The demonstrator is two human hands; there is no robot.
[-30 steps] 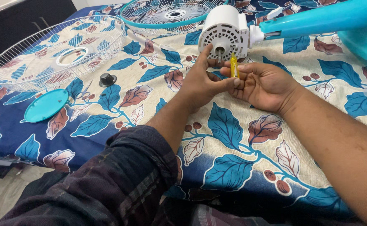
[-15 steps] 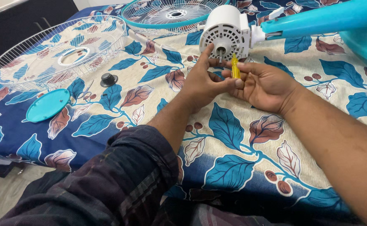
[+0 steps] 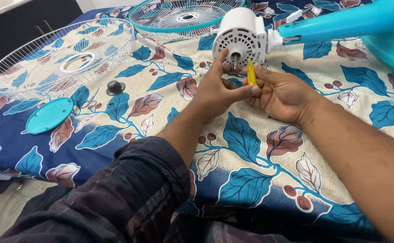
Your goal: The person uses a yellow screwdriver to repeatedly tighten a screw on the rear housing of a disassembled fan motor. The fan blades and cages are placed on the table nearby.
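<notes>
White wire grille (image 3: 57, 58), 2nd grille w/ teal rim (image 3: 183, 15), teal disc (image 3: 49, 115), black knob (image 3: 115, 87) (all on leaf-print cloth (image 3: 251, 153)).

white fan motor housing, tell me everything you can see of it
The white fan motor housing is a rounded plastic-looking drum lying on its side on the leaf-print cloth, its flat face turned toward the camera. That face has a ring of radial vent slots and a short metal shaft at its centre. Its back joins a turquoise stand through a white neck. The left hand touches the face with a fingertip beside the shaft; the right hand holds a yellow screwdriver just below it.
</notes>
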